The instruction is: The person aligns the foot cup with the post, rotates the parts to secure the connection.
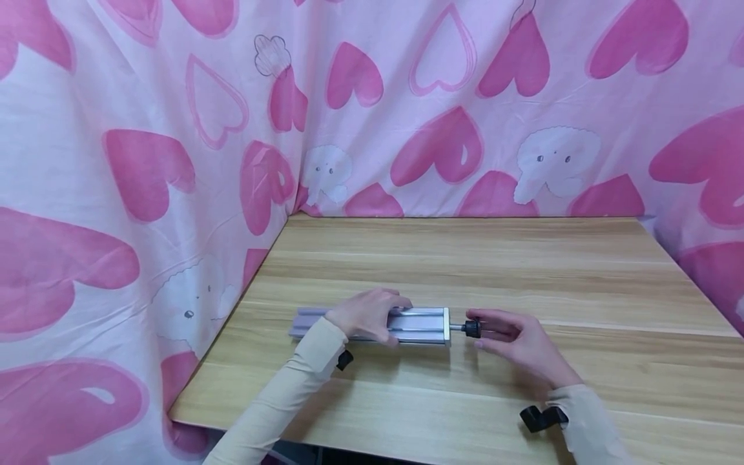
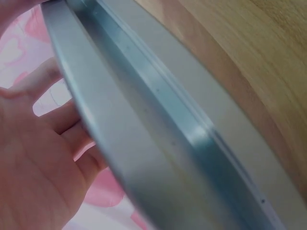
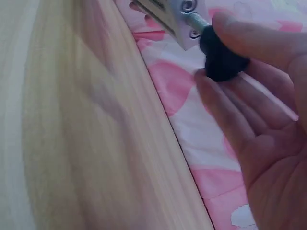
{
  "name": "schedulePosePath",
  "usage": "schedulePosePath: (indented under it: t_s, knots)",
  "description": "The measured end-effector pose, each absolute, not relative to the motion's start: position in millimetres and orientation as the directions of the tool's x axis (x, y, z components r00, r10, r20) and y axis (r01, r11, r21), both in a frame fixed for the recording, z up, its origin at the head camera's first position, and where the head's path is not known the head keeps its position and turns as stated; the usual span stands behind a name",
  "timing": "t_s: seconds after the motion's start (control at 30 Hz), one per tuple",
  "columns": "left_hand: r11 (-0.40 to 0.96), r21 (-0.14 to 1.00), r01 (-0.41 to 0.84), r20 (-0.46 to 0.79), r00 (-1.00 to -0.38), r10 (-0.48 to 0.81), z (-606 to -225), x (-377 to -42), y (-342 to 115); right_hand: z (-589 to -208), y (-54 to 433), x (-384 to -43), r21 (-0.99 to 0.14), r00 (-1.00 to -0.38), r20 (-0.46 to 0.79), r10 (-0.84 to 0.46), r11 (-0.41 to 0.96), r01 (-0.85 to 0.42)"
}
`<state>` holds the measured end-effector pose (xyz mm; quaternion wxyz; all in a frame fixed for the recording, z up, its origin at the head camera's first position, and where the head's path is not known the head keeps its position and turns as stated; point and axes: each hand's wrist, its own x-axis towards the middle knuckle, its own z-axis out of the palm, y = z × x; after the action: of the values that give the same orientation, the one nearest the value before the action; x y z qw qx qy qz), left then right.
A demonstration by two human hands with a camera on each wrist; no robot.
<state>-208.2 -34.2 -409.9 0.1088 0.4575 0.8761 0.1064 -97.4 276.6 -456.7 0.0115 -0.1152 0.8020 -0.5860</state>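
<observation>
A silver grooved aluminium rail (image 1: 421, 321) lies crosswise over the table, its shadow falling just below it. My left hand (image 1: 366, 316) grips the rail across its middle. In the left wrist view the rail's long channel (image 2: 158, 100) fills much of the picture, partly hiding the fingers behind it. From the flat end plate (image 1: 446, 327) a threaded rod (image 3: 196, 21) sticks out, ending in a black knob (image 1: 473, 329). Thumb and fingers of my right hand (image 1: 526, 342) pinch this knob; the right wrist view shows them on both sides of it.
The wood-grain table (image 1: 465, 258) stretches behind and to the right of the rail. A pink heart-patterned curtain (image 1: 360, 148) hangs along the back and sides. Black wrist mounts (image 1: 543, 418) sit at both sleeves. The table's front edge is close below the left forearm.
</observation>
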Motion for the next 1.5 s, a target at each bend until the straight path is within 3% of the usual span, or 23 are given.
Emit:
schedulePosePath:
  t_s: [0.23, 0.43, 0.53, 0.63, 0.73, 0.87, 1.03, 1.2, 1.37, 1.5]
  knots:
    - [0.547, 0.263, 0.795, -0.089, -0.545, 0.834, -409.3, -208.8, -34.9, -449.0, 276.5, -102.9, -0.977, -0.961, -0.124, -0.247, 0.201, 0.074]
    - [0.534, 0.255, 0.806, -0.077, -0.534, 0.842, -411.5, -209.8, -36.4, -447.8, 274.5, -105.8, -0.978, -0.936, -0.177, -0.305, 0.159, 0.134]
    - [0.530, 0.265, 0.805, -0.076, -0.531, 0.844, -412.5, -210.2, -36.6, -447.2, 273.9, -101.6, -0.971, -0.962, -0.118, -0.244, 0.230, 0.061]
    - [0.530, 0.282, 0.800, -0.078, -0.532, 0.843, -412.7, -210.0, -37.1, -448.0, 274.5, -95.6, -0.954, -0.975, 0.064, -0.212, 0.274, -0.122]
    - [0.538, 0.302, 0.787, -0.085, -0.540, 0.838, -412.1, -209.7, -37.8, -450.5, 274.8, -92.1, -0.904, -0.931, 0.268, -0.248, 0.269, -0.332]
    - [0.551, 0.326, 0.768, -0.097, -0.552, 0.828, -410.5, -208.7, -38.3, -452.7, 273.0, -91.4, -0.863, -0.900, 0.343, -0.271, 0.286, -0.415]
    - [0.551, 0.335, 0.764, -0.107, -0.551, 0.828, -407.4, -207.3, -37.7, -451.8, 273.2, -93.0, -0.899, -0.937, 0.242, -0.250, 0.305, -0.314]
    - [0.563, 0.316, 0.764, -0.111, -0.560, 0.821, -404.8, -207.9, -37.2, -449.5, 275.0, -97.4, -0.960, -0.970, 0.070, -0.233, 0.248, -0.129]
    - [0.559, 0.297, 0.774, -0.105, -0.555, 0.825, -403.3, -208.2, -37.5, -447.6, 274.8, -102.0, -0.992, -0.951, -0.088, -0.296, 0.110, 0.058]
    - [0.544, 0.287, 0.788, -0.091, -0.543, 0.835, -403.4, -207.8, -37.7, -444.9, 274.5, -101.7, -0.988, -0.937, -0.149, -0.315, 0.073, 0.133]
